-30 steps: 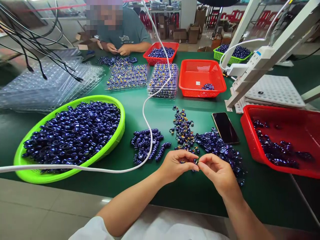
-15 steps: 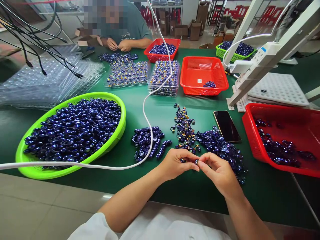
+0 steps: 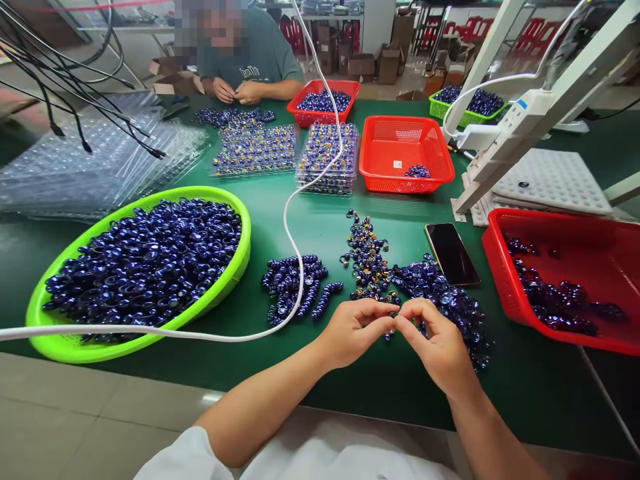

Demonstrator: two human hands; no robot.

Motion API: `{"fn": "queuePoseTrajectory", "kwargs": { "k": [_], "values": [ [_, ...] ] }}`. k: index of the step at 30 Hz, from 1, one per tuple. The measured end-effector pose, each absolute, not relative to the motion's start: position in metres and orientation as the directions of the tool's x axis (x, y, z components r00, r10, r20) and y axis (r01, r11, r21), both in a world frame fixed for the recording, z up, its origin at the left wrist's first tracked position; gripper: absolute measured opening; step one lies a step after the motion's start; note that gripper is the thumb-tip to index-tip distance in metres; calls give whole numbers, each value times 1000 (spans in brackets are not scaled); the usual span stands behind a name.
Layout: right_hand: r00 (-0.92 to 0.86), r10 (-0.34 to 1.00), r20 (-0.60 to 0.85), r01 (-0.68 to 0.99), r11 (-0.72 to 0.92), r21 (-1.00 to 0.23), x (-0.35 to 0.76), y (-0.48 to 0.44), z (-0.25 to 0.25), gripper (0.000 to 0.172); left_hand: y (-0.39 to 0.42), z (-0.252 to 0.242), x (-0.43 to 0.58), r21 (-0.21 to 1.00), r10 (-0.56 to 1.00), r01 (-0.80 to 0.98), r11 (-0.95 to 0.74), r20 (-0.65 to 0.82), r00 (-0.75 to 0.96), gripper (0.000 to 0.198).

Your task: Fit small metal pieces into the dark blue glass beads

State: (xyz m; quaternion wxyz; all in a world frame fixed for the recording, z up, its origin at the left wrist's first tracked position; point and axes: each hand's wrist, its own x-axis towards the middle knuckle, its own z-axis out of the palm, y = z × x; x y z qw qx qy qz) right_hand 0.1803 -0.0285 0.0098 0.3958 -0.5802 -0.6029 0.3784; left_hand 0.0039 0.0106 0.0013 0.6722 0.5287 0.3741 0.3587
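Observation:
My left hand [image 3: 356, 333] and my right hand [image 3: 436, 343] meet at their fingertips over the green table. Pinched between both is a small dark piece [image 3: 393, 314], mostly hidden by the fingers; it resembles the shiny dark-blue pieces around it. Just beyond my fingers lies a heap of blue pieces with gold-coloured parts [image 3: 367, 257]. A pile of plain blue pieces [image 3: 445, 293] lies behind and beside my right hand. Left of them are stacked rows of blue ring-like pieces [image 3: 290, 280].
A lime-green basket [image 3: 247, 240] full of blue pieces stands at left, crossed by a white cable [image 3: 220, 338]. Red baskets [image 3: 493, 267] [image 3: 367, 175], a phone [image 3: 453, 253], filled clear trays [image 3: 257, 150] and a white post [image 3: 545, 113] stand around. Another person [image 3: 260, 53] works opposite.
My fingertips have drawn closer together around the small piece, covering more of it. The view has shifted slightly; the piles look unchanged.

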Motion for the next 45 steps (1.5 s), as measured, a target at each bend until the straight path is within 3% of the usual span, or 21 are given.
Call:
{"fn": "queuePoseTrajectory", "kwargs": {
  "k": [3, 9, 19, 23, 28, 34, 37, 41, 45],
  "values": [
    [-51, 998, 27, 334, 42, -942, 185, -29, 8, 11, 12, 3, 5, 924, 869, -169, 342, -242, 431, 31],
    [-66, 990, 121, 347, 136, -928, 191, -34, 6, 9, 19, 5, 4, 893, 874, -206, 401, -307, 376, 23],
    [-209, 877, 433, 481, 478, -735, 171, -31, 9, 34, 15, 5, 6, 902, 871, -195, 385, -286, 399, 10],
    [-210, 849, 485, 561, 511, -651, 170, -29, 6, 28, 14, 5, 7, 911, 866, -136, 389, -311, 391, 14],
    [-114, 924, 364, 563, 362, -743, 173, -30, 7, 12, 11, 3, 7, 946, 867, -53, 318, -268, 421, 31],
    [-39, 989, 144, 520, 143, -842, 177, -29, 14, 11, 6, -4, 6, 988, 905, 133, -79, 15, 425, 32],
    [2, 1000, -2, 480, -3, -877, 181, -28, 12, 14, 6, -5, 6, 970, 902, 169, -174, 88, 423, 29],
    [17, 991, -136, 373, -132, -918, 185, -28, 3, 21, 6, -3, 6, 968, 900, 165, -190, 105, 423, 25],
    [-23, 990, -138, 311, -124, -942, 185, -29, 3, 20, 8, 2, 5, 995, 904, 96, -15, -27, 426, 23]
  ]
}}
